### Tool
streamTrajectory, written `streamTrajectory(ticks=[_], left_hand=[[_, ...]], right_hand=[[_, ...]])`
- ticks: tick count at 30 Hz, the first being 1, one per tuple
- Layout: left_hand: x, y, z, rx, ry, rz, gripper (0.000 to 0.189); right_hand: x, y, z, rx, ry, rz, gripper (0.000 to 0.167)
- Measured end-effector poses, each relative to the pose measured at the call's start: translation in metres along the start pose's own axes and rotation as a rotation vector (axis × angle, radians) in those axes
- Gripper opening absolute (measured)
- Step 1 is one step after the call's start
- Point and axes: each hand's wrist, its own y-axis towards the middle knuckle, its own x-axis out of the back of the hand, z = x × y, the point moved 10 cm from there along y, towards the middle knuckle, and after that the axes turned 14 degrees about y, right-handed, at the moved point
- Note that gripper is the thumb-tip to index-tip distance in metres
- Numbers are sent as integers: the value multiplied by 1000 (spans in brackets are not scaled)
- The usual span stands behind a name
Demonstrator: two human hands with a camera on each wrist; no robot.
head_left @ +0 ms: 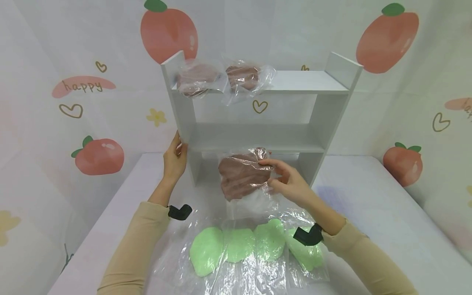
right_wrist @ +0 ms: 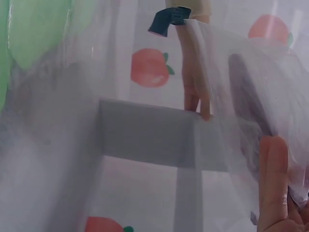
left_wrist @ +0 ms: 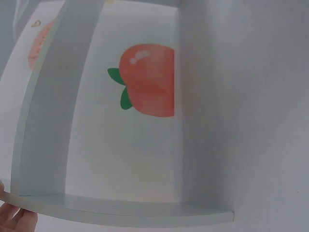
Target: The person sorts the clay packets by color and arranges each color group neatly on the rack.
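Observation:
My right hand (head_left: 291,184) pinches a clear plastic bag with a flat brown piece (head_left: 241,174) inside, in front of the lower part of a white shelf (head_left: 258,141). In the right wrist view the bag (right_wrist: 246,96) hangs beside the fingers (right_wrist: 275,174). The brown piece's exact kind cannot be told. My left hand (head_left: 175,162) grips the shelf's left side panel at mid height. The left wrist view shows only part of that hand (left_wrist: 17,217), at the panel's edge.
Two bagged brown pieces, one at the left (head_left: 199,78) and one beside it (head_left: 243,78), lie on the top board (head_left: 306,80). Several bagged light-green flat pieces (head_left: 239,246) lie in a row on the white table (head_left: 354,196) before the shelf. A fruit-print curtain (head_left: 258,24) hangs behind.

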Motion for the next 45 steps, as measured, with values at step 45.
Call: streamTrajectory(ticks=[45], left_hand=[[3, -3, -13, 20, -27, 24, 52]], right_hand=[[69, -17, 107, 328, 77, -267, 36]])
